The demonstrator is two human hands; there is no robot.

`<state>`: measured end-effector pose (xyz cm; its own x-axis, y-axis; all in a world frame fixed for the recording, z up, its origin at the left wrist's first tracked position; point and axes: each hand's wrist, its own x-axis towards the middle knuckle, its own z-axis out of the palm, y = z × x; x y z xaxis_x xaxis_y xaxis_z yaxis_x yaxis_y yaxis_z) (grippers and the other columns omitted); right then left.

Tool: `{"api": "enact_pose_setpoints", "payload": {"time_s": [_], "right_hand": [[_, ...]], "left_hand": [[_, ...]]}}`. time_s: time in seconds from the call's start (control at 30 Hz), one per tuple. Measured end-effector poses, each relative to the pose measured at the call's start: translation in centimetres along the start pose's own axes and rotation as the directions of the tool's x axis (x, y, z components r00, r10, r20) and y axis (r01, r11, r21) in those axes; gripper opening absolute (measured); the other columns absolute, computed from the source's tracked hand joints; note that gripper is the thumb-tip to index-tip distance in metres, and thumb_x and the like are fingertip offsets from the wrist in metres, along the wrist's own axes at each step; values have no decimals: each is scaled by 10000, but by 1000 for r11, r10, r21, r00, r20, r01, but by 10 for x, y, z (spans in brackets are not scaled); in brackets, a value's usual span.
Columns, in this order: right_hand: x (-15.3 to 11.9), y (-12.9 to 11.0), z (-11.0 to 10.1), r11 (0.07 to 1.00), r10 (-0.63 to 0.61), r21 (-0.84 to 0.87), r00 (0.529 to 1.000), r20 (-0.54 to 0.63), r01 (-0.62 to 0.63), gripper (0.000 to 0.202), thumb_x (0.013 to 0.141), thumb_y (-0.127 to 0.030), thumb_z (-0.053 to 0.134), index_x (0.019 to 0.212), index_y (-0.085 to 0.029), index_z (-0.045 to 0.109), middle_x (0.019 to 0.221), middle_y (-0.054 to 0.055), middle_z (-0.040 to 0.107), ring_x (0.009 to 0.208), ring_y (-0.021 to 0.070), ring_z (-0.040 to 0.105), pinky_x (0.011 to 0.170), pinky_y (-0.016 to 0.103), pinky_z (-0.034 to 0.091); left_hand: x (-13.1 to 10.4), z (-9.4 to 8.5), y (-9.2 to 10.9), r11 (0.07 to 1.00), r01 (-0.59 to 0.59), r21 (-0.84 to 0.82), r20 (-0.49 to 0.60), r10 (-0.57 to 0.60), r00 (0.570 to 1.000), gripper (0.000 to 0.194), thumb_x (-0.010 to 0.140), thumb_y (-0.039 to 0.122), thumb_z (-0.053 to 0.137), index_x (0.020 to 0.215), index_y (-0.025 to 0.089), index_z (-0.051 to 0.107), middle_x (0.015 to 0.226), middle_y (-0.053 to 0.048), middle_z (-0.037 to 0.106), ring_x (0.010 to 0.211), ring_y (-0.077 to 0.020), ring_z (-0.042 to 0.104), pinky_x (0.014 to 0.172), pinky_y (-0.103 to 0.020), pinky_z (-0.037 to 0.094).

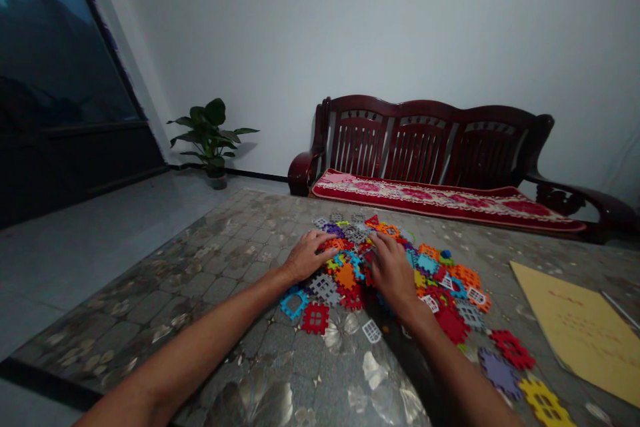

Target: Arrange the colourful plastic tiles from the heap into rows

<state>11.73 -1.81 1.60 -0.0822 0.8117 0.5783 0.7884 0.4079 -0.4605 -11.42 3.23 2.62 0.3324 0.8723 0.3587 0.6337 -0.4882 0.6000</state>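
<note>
A heap of flat, notched plastic pieces in many colours lies on the patterned table (225, 267). My left hand (306, 256) rests at the heap's left side, fingers apart over red and orange pieces. Over the middle of the heap is my right hand (393, 270), its fingers spread and touching pieces; anything beneath its palm is hidden. Between the hands sits an orange piece (345, 276). Nearer to me lie a blue piece (294, 303), a red window piece (315, 318) and a small white window piece (371, 331).
On the right, a yellow sheet with writing (575, 327) lies beside a pen (620, 310). Purple (499, 371) and yellow pieces (545, 403) are near my right forearm. Behind the table stand a dark wooden bench (420, 140) and a potted plant (213, 137).
</note>
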Motion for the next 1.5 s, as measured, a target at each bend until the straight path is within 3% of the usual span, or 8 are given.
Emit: {"api": "enact_pose_setpoints", "payload": {"time_s": [0.17,0.3,0.47,0.6,0.87,1.17,1.33,1.5], "right_hand": [[-42,-45,6,987,-152,98,926,346,125,372,966,-274,629,1335,-247,668,1299,100,700,1183,258,637,1032,421,530],[-58,-77,17,988,-153,74,804,575,135,895,780,-527,853,1538,-216,493,1584,160,491,1432,360,458,1171,515,416],[-49,-89,27,992,-17,-83,765,643,92,977,804,-523,830,1596,-142,403,1665,216,352,1522,408,328,1227,542,333],[-45,-92,31,983,-23,-129,789,614,129,859,860,-467,773,1573,-134,428,1592,216,457,1431,397,450,1147,514,439],[-60,-91,51,912,-252,-168,836,487,373,382,963,-181,590,1341,-131,592,1196,179,698,1038,302,658,893,435,589],[-46,-74,43,987,-125,-38,882,454,159,427,947,-103,534,1360,-184,605,1177,130,750,1070,259,709,898,369,590],[-36,-63,33,979,-7,198,975,220,-38,439,930,-118,514,1339,-198,652,1244,98,757,1123,219,716,993,335,555],[4,-37,19,956,171,223,980,104,-190,434,908,-172,535,1308,-239,691,1195,58,780,1063,226,733,973,362,566]], "left_hand": [[-31,-29,-12,1000,-10,13,160,8,987,303,858,385,735,1118,236,780,1146,-81,742,1126,-267,669,1027,-399,493],[-61,-51,-25,993,-62,99,337,25,941,514,715,461,863,1174,267,740,1226,-66,703,1196,-299,613,1053,-416,458],[-72,-56,-38,977,-54,208,446,-46,894,811,568,496,944,1288,271,645,1401,-98,606,1296,-350,540,1087,-451,432],[-68,-49,-35,966,-34,255,488,-98,867,858,598,506,917,1352,243,605,1380,-123,623,1272,-366,556,1079,-470,434],[-63,-51,-25,924,68,376,370,-217,903,862,488,488,944,1267,238,672,1230,-117,676,1190,-395,604,1004,-458,475],[-63,-49,-24,944,122,308,331,-226,916,531,515,389,901,988,238,711,1032,-97,690,1036,-382,655,873,-438,515],[-67,-46,-15,954,161,251,285,-232,930,511,654,353,808,1128,222,668,1089,-81,647,1046,-321,652,894,-402,507],[-73,-39,6,946,118,301,360,-227,905,524,715,395,800,1192,258,632,1189,-84,639,1130,-330,638,909,-395,493]]}}
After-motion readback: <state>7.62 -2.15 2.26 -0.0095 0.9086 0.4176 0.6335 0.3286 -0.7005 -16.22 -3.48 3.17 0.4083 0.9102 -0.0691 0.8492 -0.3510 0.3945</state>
